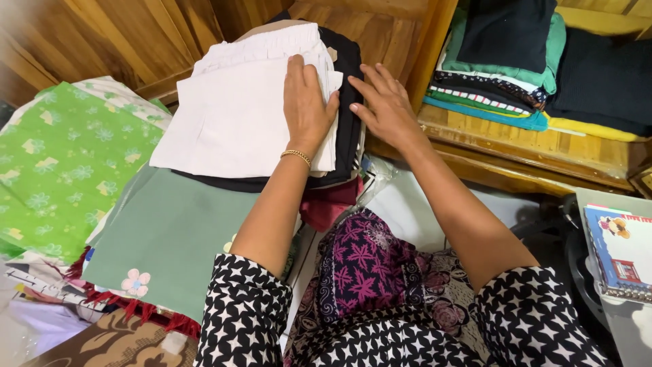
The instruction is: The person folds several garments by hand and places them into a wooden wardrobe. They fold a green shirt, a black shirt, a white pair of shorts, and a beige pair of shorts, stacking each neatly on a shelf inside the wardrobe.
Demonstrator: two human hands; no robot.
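A folded white garment (238,109) lies on top of a pile of folded clothes, with a black garment (350,68) under it. My left hand (307,105) rests flat on the white garment's right edge, fingers together; a gold bracelet (297,156) circles that wrist. My right hand (386,103) lies open on the black garment beside it, fingers spread and pointing left. Neither hand grips anything. A dark red cloth (329,204) sticks out below the pile.
A green floral sheet (61,163) lies at the left and a grey-green cloth (163,231) with a red fringe in front. A wooden shelf (516,146) at the right holds stacked folded clothes (502,61). A notebook (621,251) lies at the far right.
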